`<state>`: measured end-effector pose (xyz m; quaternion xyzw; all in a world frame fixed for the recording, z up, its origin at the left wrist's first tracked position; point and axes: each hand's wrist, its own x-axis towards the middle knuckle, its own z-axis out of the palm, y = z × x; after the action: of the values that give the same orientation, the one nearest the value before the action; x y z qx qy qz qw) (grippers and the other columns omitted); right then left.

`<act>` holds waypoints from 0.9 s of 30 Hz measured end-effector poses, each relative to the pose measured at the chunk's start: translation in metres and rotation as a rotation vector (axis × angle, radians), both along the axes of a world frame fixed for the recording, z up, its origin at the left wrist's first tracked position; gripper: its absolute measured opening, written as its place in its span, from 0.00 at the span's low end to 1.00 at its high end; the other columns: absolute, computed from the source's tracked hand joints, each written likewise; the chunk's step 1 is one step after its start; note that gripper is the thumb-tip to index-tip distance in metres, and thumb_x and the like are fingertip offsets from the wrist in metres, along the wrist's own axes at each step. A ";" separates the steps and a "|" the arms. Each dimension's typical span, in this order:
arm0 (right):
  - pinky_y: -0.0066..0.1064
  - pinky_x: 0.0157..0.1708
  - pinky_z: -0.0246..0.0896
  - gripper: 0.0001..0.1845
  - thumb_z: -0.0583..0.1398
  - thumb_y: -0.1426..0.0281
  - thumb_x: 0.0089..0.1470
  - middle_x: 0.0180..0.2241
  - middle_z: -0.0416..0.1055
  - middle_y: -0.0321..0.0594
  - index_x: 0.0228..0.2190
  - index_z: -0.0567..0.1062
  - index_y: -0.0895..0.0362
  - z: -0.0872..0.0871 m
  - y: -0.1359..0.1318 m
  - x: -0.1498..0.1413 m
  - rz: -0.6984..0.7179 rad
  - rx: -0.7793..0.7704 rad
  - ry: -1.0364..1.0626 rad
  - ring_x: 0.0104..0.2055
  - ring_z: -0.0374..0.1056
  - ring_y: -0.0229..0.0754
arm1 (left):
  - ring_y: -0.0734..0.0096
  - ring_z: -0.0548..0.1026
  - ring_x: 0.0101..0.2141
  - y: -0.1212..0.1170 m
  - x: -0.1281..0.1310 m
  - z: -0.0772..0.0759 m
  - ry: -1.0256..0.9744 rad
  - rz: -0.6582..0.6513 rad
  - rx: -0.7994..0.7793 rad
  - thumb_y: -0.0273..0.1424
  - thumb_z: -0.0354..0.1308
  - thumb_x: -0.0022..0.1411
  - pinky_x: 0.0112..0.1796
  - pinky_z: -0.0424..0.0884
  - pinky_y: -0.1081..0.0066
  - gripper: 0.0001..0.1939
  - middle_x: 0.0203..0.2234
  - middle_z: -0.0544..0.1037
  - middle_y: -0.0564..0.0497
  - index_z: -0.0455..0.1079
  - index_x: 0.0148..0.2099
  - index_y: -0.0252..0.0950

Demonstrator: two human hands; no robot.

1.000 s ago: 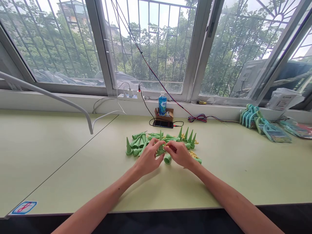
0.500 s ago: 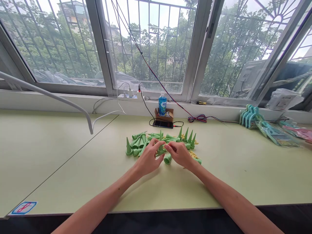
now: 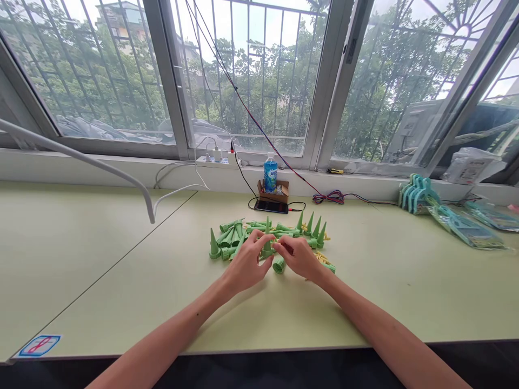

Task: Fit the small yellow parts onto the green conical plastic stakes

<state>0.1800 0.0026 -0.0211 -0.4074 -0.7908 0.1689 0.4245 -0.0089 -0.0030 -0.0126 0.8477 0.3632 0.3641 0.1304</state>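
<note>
- Upright green cone [image 3: 267, 248]: within the left hand's [image 3: 248, 263] curved grip; cannot tell whether it is clasped.
- Right hand [image 3: 300, 256]: beside the cone, pinching a yellow piece [image 3: 277, 242].

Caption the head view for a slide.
Two hands work among green cones and yellow pieces on a pale table.

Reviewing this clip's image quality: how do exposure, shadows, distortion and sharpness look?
Head view: sky blown out beyond the windows; soft, faint shadow beside the left forearm; wide-angle stretch towards the edges; small yellow pieces lack crisp detail.
</note>
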 end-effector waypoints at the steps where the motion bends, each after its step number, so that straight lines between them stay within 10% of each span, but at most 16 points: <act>1: 0.28 0.23 0.44 0.21 0.53 0.60 0.64 0.17 0.55 0.30 0.21 0.61 0.56 0.000 0.000 0.000 -0.010 0.003 -0.009 0.21 0.48 0.34 | 0.72 0.72 0.32 0.000 0.000 0.000 0.003 0.000 0.000 0.26 0.55 0.61 0.32 0.73 0.69 0.20 0.45 0.68 0.47 0.64 0.55 0.43; 12: 0.27 0.23 0.47 0.09 0.56 0.64 0.62 0.18 0.58 0.28 0.36 0.71 0.56 0.001 -0.003 -0.001 0.012 0.001 0.003 0.20 0.52 0.34 | 0.73 0.71 0.31 0.000 0.000 0.001 -0.013 -0.003 0.001 0.27 0.55 0.62 0.31 0.72 0.70 0.19 0.44 0.68 0.48 0.64 0.56 0.43; 27: 0.28 0.23 0.46 0.20 0.53 0.59 0.65 0.17 0.58 0.30 0.25 0.69 0.56 0.000 0.000 -0.001 -0.037 0.008 -0.029 0.20 0.51 0.34 | 0.71 0.73 0.32 -0.001 0.000 0.001 -0.015 -0.012 0.006 0.26 0.56 0.61 0.31 0.73 0.68 0.20 0.44 0.68 0.47 0.64 0.55 0.43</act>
<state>0.1793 0.0021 -0.0215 -0.4225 -0.7900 0.1519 0.4175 -0.0087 -0.0036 -0.0115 0.8475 0.3560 0.3706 0.1328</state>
